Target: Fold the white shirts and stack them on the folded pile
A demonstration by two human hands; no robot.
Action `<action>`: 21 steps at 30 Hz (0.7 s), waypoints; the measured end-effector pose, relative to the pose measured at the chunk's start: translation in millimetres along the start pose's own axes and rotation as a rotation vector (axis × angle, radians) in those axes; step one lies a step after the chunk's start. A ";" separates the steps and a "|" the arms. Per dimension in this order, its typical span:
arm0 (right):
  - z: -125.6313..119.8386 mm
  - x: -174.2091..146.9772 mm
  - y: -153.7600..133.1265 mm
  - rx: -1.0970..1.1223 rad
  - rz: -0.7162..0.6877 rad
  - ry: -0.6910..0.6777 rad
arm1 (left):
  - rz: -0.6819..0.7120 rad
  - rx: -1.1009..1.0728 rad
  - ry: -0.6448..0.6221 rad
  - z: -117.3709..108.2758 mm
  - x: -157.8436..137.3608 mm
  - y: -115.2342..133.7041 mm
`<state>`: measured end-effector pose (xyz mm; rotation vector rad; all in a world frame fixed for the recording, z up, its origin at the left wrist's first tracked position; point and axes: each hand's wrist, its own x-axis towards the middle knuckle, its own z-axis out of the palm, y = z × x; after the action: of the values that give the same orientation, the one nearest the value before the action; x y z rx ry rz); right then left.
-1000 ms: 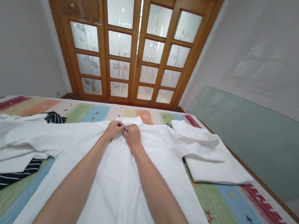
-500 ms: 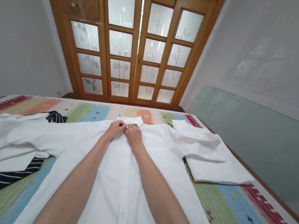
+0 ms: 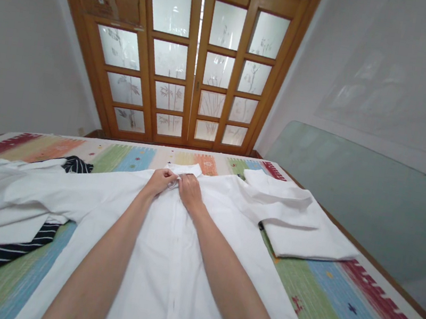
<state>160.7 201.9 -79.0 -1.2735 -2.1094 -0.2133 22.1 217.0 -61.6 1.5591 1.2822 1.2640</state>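
Note:
A white shirt lies spread flat, its collar toward the far side and its button placket running down the middle. Just below the collar, my left hand pinches the front edge of the shirt, with a bit of cloth raised at its fingertips. Close beside it on the right, my right hand is closed on the same front, fingers curled over the cloth. Any button between the fingertips is too small to make out.
Folded white cloth lies on the right over the colourful striped cover. To the left, a black tie with white stripes sticks out from under white fabric. Beyond stand wooden glass-paned doors; a pale green panel leans at right.
My left hand has shifted slightly left and down, and a fold of the shirt front now shows raised between the hands. My right hand stays nearly where it was.

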 end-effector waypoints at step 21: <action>4.5 0.3 14.0 0.435 0.145 0.060 | -0.028 0.042 0.066 6.3 -1.4 3.4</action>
<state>170.3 211.3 -84.9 -1.1303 -1.8687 0.2554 29.0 215.2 -60.2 1.5349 1.3755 1.2874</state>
